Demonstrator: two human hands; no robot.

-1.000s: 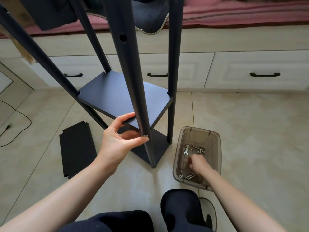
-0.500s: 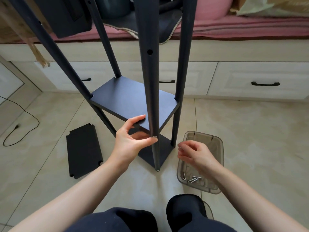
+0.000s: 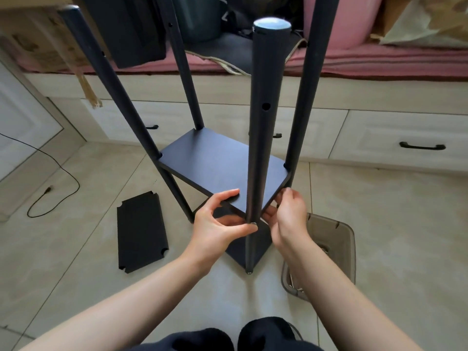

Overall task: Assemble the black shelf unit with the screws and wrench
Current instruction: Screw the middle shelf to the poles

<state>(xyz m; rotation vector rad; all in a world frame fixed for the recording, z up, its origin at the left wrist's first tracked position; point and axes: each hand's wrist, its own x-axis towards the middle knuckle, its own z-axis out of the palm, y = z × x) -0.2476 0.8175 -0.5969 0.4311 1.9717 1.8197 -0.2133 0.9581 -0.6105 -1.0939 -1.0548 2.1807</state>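
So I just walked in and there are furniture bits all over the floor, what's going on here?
A person is putting together a black shelf unit on the floor. The left hand grips the near pole at the corner of the middle shelf, thumb by a screw head there. The right hand works at the same corner from the other side. A spare shelf panel lies on the tiles, a clear bin beside the unit.

Both forearms were bare to the lower edge of the view, with no sleeve showing on either one. The left hand (image 3: 214, 224) and the right hand (image 3: 288, 219) wore no gloves, rings or watch that could be seen. At the bottom, the person's knees were covered in dark navy, soft-looking fabric trousers (image 3: 202, 338).
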